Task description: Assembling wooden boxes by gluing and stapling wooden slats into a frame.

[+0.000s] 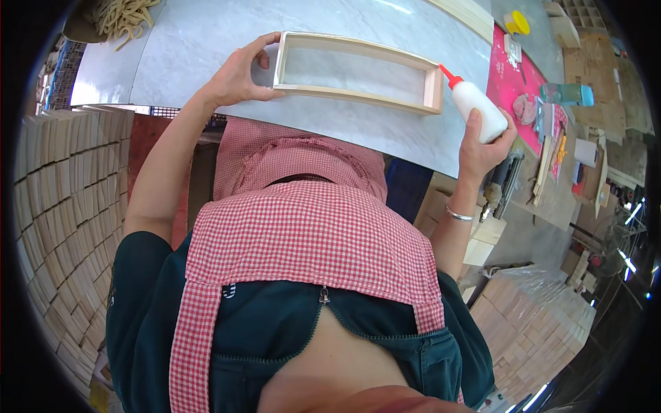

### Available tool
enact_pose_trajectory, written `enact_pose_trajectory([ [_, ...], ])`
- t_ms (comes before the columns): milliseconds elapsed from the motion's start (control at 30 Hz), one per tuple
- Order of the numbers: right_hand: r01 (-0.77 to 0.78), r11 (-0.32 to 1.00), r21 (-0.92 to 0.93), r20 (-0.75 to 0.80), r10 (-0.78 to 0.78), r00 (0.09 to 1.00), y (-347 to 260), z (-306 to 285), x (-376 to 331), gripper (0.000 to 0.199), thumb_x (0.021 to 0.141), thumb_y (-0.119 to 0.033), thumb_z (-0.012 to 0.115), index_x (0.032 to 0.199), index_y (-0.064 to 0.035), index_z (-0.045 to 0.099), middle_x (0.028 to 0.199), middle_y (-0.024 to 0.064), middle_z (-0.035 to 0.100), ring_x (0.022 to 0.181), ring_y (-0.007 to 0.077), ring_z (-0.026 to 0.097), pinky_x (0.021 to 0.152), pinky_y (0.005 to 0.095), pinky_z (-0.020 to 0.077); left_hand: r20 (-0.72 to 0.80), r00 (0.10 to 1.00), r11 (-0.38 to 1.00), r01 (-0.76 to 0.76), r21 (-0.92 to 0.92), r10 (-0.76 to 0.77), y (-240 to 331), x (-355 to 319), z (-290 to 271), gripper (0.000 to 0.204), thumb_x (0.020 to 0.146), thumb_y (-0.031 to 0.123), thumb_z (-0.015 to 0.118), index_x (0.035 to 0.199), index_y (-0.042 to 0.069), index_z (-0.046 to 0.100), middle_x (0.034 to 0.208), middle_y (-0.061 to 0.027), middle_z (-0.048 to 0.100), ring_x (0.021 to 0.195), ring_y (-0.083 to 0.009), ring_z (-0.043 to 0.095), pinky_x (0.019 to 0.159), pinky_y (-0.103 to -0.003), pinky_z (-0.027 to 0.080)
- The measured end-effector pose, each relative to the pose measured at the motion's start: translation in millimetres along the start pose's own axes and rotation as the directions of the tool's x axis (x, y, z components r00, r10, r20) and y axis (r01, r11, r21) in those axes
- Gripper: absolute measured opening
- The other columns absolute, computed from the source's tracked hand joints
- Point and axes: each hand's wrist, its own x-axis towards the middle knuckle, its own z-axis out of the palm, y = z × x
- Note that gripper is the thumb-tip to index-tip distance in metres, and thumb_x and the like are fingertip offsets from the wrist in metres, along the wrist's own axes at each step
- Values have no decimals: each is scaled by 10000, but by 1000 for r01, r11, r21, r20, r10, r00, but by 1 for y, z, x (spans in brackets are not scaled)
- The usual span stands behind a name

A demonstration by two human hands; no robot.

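Note:
A long, narrow wooden frame [358, 101] with an open middle rests on the pale marbled tabletop [200, 48]. My left hand [242, 74] grips its left short end, thumb at the near corner and fingers at the far corner. In my right hand [485, 141] is a white glue bottle [480, 110], tilted, its red nozzle pointing up and to the left. The nozzle tip is at the far right corner of the frame; whether it touches the wood I cannot tell.
Rubber bands [124, 17] fill a container at the far left. Wood pieces [62, 199] are stacked at my left, and a wrapped stack [533, 323] stands at lower right. Past the bottle are a pink sheet [506, 69], a yellow-lidded tub [516, 23] and a water bottle [568, 94].

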Motion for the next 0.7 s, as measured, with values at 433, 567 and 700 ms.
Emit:
enact_pose_trajectory([
  [433,-51,997,-53,20,52,998,-1,-23,-8,429,861,-213,780,1180,-29,560,1096,145,626,934,250,611,817,351,523,-3,1000,1000,6,21,-6,-2,0,2,976,606,230,903,1476,144,469,865,-39,570,802,-179,502,765,-282,435],
  [567,-78,993,-89,25,80,996,-12,-38,-21,459,833,-191,781,1188,-15,549,1067,144,629,901,255,618,797,356,528,3,1000,1000,11,28,-11,-7,1,2,973,615,239,904,1480,146,466,869,-39,569,803,-180,502,769,-279,435],
  [700,-74,991,-112,30,78,997,-18,-54,-37,440,850,-203,765,1189,-18,554,1077,149,628,884,247,620,761,339,532,4,1000,1000,3,28,-3,-11,2,3,976,618,247,905,1483,146,463,874,-40,571,807,-180,506,772,-279,438],
])
